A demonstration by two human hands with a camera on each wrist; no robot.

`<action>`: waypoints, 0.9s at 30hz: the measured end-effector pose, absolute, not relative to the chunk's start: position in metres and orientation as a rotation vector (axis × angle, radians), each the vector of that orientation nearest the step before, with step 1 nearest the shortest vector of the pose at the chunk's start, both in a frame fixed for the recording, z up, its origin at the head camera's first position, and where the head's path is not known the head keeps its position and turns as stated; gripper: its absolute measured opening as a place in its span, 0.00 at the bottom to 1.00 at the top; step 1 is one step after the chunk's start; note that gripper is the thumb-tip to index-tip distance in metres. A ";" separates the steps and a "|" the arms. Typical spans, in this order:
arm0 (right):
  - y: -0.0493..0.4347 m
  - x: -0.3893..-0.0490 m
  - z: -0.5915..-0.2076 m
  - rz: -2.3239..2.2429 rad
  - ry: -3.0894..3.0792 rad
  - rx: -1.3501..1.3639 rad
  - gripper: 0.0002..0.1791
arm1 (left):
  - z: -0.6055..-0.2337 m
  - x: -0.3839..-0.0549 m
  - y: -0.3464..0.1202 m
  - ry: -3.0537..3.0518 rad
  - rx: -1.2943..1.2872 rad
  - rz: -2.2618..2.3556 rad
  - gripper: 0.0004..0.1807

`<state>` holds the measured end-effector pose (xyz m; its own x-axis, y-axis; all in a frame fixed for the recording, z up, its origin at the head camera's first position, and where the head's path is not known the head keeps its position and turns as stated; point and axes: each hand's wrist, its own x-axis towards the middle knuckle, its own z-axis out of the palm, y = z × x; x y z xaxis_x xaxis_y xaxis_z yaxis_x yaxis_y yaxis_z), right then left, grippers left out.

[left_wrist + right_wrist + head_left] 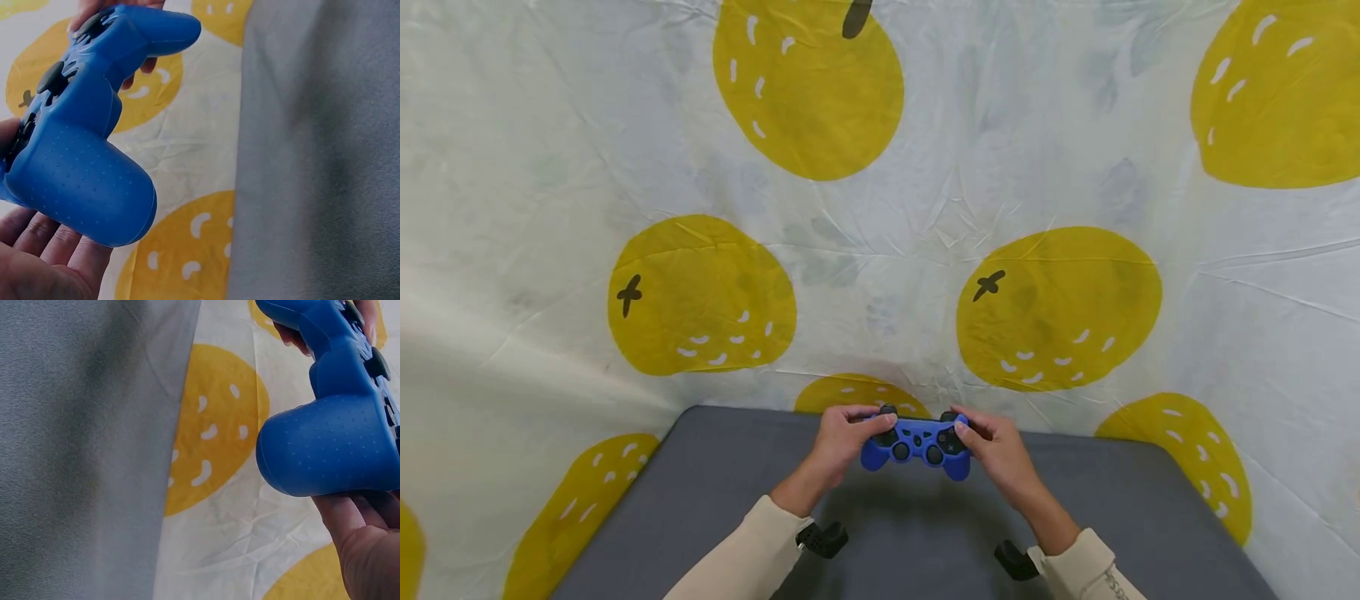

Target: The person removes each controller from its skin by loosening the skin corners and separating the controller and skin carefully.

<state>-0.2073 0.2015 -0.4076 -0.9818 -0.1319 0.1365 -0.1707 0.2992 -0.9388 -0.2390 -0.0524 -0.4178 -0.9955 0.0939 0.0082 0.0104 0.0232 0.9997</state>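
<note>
2 thumbs on the face of 1 blue game controller [917,442]: left thumb [878,425] at the upper left, right thumb [967,435] by the buttons at the upper right. Other fingers of the left hand [839,440] and right hand [1002,457] lightly bent around the sides and behind, gripping from 2 flanks; farthest fingertips partly hidden, so cannot tell how tightly pressed. Held up off the grey table [737,483], near its far edge, face turned up towards the wearer, with the ends of the left handle [94,187] and right handle [331,447] uncovered and pointing back towards the wearer. Probably light, with a stiff shell beneath an apparently soft, rubbery cover; tiny raised dots on the 2 handles, likely helpful against slipping. Not very fragile, by the look of it, except perhaps around the 2 black thumbsticks [934,454]. Best taken by the 2 handles, palms underneath, with little pressure on sticks or buttons. Further out, 2 pale sleeves [745,550] and 2 black wrist gadgets [823,540]. Below, a soft shadow on the table; behind, a white sheet [880,208] with large yellow fruit prints [700,292], partly hidden by the table's far edge.
</note>
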 end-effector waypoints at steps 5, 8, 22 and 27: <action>0.201 -0.205 -0.413 1.751 -2.512 0.359 0.28 | -0.419 -0.239 -0.055 2.213 0.100 2.151 0.25; 0.201 -0.206 -0.418 1.766 -2.495 0.438 0.35 | -0.420 -0.239 -0.055 2.205 0.095 2.162 0.24; 0.194 -0.209 -0.432 1.613 -2.483 0.478 0.43 | -0.421 -0.236 -0.057 2.233 0.065 2.155 0.24; 0.195 -0.210 -0.432 1.675 -2.448 0.459 0.39 | -0.424 -0.238 -0.057 2.239 0.052 2.144 0.24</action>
<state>-0.2101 0.1948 -0.4319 -0.9437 -0.1703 0.2837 -0.3261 0.3335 -0.8845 -0.2383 -0.0573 -0.4242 -0.9986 0.0529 -0.0067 -0.0044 0.0432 0.9991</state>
